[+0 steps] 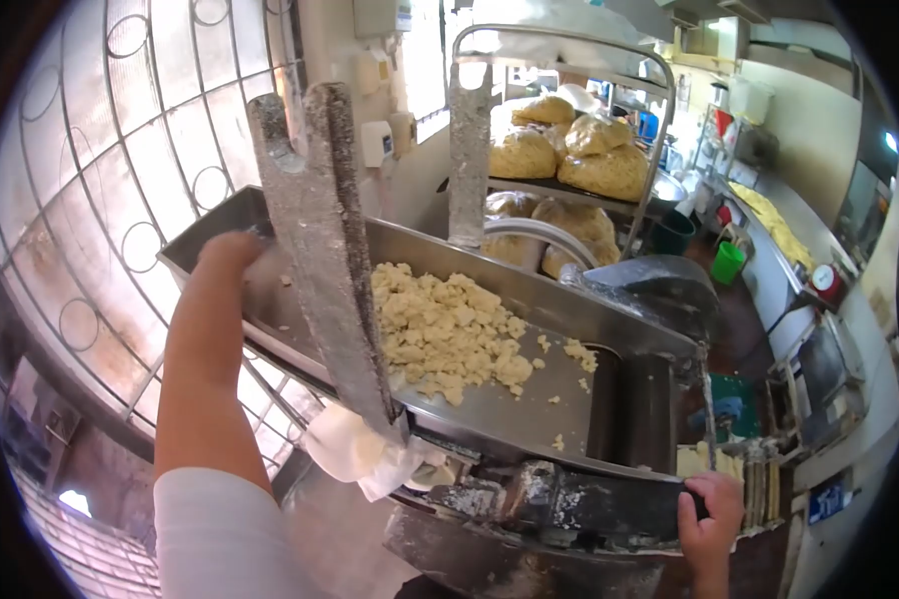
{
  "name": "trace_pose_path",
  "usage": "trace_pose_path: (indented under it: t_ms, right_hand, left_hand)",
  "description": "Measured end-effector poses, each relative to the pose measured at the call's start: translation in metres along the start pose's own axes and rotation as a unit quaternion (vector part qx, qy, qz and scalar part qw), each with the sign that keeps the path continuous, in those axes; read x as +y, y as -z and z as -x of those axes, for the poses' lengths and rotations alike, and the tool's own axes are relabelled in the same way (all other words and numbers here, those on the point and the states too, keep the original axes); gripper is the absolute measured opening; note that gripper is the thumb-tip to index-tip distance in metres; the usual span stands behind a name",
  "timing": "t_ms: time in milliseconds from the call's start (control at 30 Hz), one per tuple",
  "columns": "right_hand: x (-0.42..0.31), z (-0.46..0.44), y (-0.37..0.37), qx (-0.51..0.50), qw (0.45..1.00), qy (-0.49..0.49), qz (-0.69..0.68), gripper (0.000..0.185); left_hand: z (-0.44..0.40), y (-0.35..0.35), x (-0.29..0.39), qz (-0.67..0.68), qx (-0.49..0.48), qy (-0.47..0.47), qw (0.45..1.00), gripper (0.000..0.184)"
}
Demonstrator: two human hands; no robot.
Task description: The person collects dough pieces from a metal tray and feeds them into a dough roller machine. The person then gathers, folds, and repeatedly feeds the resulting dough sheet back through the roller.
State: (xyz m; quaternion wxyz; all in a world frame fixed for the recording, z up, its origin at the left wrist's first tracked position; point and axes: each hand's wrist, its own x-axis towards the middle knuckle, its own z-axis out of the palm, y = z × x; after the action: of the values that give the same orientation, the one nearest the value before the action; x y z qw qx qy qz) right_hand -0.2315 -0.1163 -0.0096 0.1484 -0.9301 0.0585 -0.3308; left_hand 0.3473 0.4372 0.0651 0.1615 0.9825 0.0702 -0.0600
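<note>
A long metal trough (569, 439) on a dough sheeting machine lies before me, with a heap of crumbly pale dough (449, 324) in its middle and small crumbs around it. My left hand (232, 250) reaches into the trough's far left end, behind an upright metal bar (330, 230). Its fingers are smeared by motion, so what it holds, if anything, does not show. My right hand (711, 511) is closed over the right end of the machine's dark front frame (619, 504). Dark rollers (634, 409) sit at the trough's right end.
Behind the trough, a wheeled rack (659, 130) carries several bagged dough masses (604, 170). A large metal scoop (659, 285) lies by the trough's back rim. A green bucket (728, 262) and a counter with yellowish dough (774, 220) are at the right. A barred window (100, 150) stands left.
</note>
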Motion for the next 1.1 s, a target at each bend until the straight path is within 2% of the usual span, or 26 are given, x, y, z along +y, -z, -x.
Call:
trace_pose_path:
  t_ms: [33,100,233,333,433,500,567,700,800,867,900,967,1000,1100]
  right_hand:
    - [-0.001,0.000,0.000,0.001,1.000,-0.001,0.002,0.014]
    - [0.004,0.002,-0.001,0.005,1.000,-0.004,-0.005,0.015]
    - [0.010,0.003,-0.001,0.004,1.000,0.000,-0.002,0.018]
    - [0.010,0.004,-0.001,0.015,1.000,-0.001,0.000,0.017]
    - [0.010,0.005,0.000,0.028,1.000,-0.003,-0.012,0.016]
    - [0.010,0.008,0.004,0.034,0.999,-0.007,-0.019,0.016]
    - [0.011,0.007,0.005,0.033,0.999,0.000,-0.030,0.015]
    - [0.015,0.010,0.004,0.036,0.998,0.009,-0.042,0.016]
    - [0.015,0.010,0.006,0.032,0.999,0.010,-0.040,0.016]
    - [0.015,0.009,0.006,0.029,0.999,0.009,-0.039,0.016]
    - [0.016,0.008,0.006,0.028,0.999,0.010,-0.038,0.016]
    - [0.014,0.007,0.006,0.011,0.999,0.006,-0.038,0.017]
    - [0.014,0.004,0.006,0.011,0.999,0.000,-0.035,0.017]
    - [0.017,0.005,0.005,0.018,0.999,0.004,-0.034,0.017]
  left_hand:
    - [-0.006,0.002,-0.017,-0.010,-0.014,0.017,1.000,0.048]
    - [0.012,-0.007,-0.002,-0.033,-0.083,-0.016,0.996,0.046]
    - [0.128,-0.055,0.105,-0.055,-0.230,-0.117,0.965,0.041]
    - [0.177,-0.077,0.144,-0.061,-0.306,-0.119,0.942,0.038]
    - [0.165,-0.077,0.138,-0.057,-0.284,-0.021,0.957,0.032]
    - [0.142,-0.070,0.108,-0.166,-0.211,-0.244,0.932,0.028]
    - [0.144,-0.075,0.098,-0.201,-0.198,-0.344,0.896,0.026]
    - [0.171,-0.100,0.109,-0.159,-0.318,-0.337,0.872,0.026]
    - [0.203,-0.097,0.146,-0.168,-0.385,-0.353,0.836,0.028]
    - [0.218,-0.076,0.155,-0.223,-0.332,-0.375,0.836,0.031]
    - [0.220,-0.062,0.157,-0.273,-0.258,-0.387,0.842,0.033]
    - [0.201,-0.062,0.150,-0.188,-0.133,-0.316,0.920,0.038]
    - [0.168,-0.074,0.150,-0.050,-0.074,-0.237,0.967,0.041]
    - [0.189,-0.105,0.177,0.218,-0.106,-0.135,0.961,0.053]
